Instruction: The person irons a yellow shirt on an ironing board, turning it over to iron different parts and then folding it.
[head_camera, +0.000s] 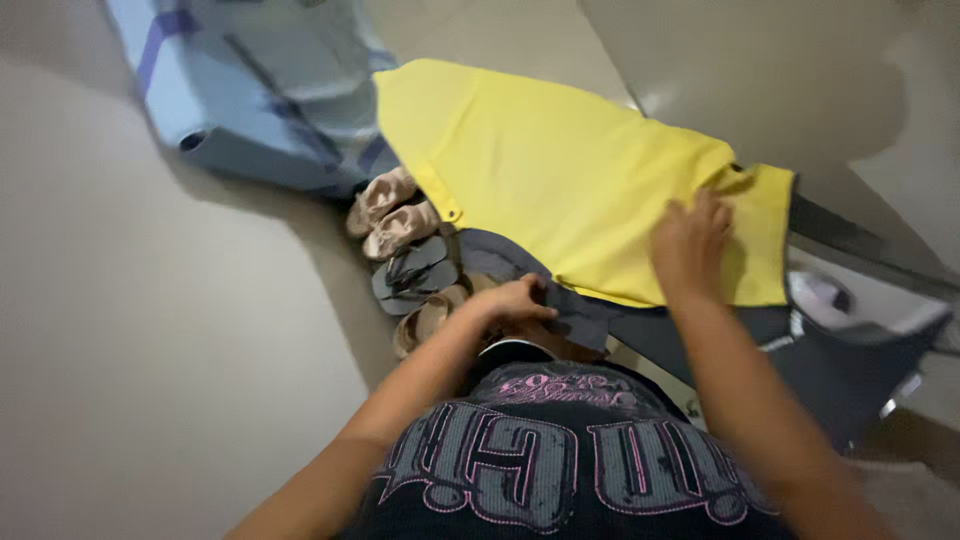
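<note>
— Lying spread over a dark grey ironing-board-like surface (640, 335), the bright yellow cloth shirt (560, 170) fills the middle of the view, right?

— Yes. The right hand (690, 245) rests flat on its near right part, fingers (712, 212) spread open and pressing the fabric, gripping nothing.

— And the other hand?

— The left hand (515, 300) sits just below the yellow hem, fingers curled shut on the edge of a dark blue-grey garment (500, 258) that pokes out from under the shirt.

— What crowds the space around it?

— Just left of the shirt, pairs of tan and grey sandals (405, 250) are lined up on the pale floor (150, 300). Beyond them lies a light blue striped mattress (250, 90). At the right, a dark fabric laundry bag (860, 370) stands open beside the board, close to the right forearm.
</note>
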